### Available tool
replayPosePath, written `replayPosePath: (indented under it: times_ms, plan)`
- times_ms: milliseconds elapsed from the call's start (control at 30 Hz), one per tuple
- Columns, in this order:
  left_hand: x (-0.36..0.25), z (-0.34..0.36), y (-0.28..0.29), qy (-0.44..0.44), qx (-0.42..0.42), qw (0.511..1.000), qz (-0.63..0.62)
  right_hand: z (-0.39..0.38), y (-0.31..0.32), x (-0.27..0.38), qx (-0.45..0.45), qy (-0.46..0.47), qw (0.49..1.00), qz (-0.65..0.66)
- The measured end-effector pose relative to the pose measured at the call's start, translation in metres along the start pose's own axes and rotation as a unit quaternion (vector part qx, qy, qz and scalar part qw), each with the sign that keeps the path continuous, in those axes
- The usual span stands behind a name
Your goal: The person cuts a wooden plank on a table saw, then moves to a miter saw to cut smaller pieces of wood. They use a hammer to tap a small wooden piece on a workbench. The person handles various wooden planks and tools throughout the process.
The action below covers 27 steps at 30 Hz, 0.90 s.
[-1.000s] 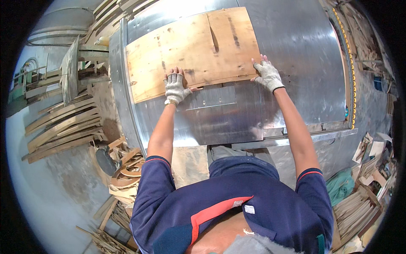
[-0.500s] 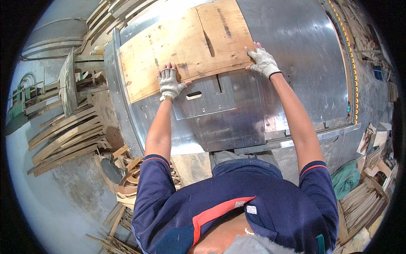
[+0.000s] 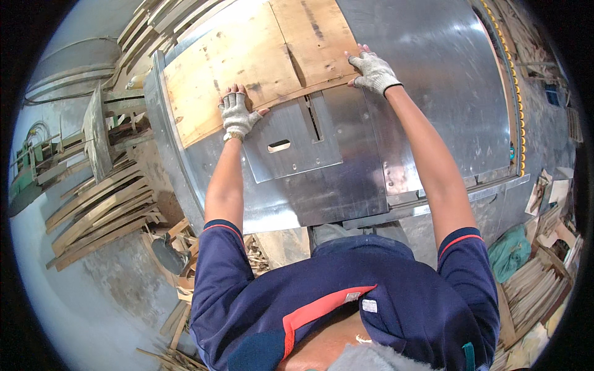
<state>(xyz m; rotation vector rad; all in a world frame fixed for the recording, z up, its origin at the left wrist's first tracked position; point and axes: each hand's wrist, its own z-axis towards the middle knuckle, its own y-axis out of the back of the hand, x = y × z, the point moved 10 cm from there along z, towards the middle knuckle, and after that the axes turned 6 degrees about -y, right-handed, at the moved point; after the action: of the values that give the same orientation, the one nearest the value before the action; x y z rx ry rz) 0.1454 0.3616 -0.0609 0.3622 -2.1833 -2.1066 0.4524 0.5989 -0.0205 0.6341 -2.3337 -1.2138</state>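
Note:
A plywood sheet (image 3: 250, 65) with dark stains and a narrow slit lies flat on a metal saw table (image 3: 346, 185). My left hand (image 3: 237, 116), in a grey fingerless glove, rests on its near edge, fingers stretched over the wood and thumb out to the side. At the sheet's right near corner, my right hand (image 3: 375, 73), gloved alike, presses with spread fingers against the right edge. Between my hands, an insert plate (image 3: 318, 157) has an oval hole and a long slot, in which a thin dark blade seems to show.
Along the table's left side runs a metal rail (image 3: 166, 111). Curved wooden strips (image 3: 102, 213) are stacked on the left. A yellow chain-like strip (image 3: 518, 105) borders the right side. Wood offcuts (image 3: 532, 297) and a green cloth bag (image 3: 510, 252) lie at the lower right.
The plywood sheet has slid away from me and slightly left, with both hands moving along on it. More of the slot in the insert plate is now uncovered.

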Motion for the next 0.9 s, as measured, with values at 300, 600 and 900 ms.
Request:
replayPosePath:
  times_ms: [300, 600, 900]
  plan:
    - [0.008, 0.015, -0.010, 0.005, 0.021, 1.000, 0.012, 0.023, -0.007, -0.002, 0.000, 0.000, 1.000, 0.006]
    - [0.035, 0.109, 0.000, -0.016, -0.018, 0.999, 0.028, 0.087, 0.061, -0.047, -0.041, -0.043, 0.997, -0.058]
    - [0.075, 0.197, -0.009, 0.014, 0.034, 0.999, 0.017, 0.061, 0.050, -0.074, -0.012, -0.326, 0.940, 0.095]
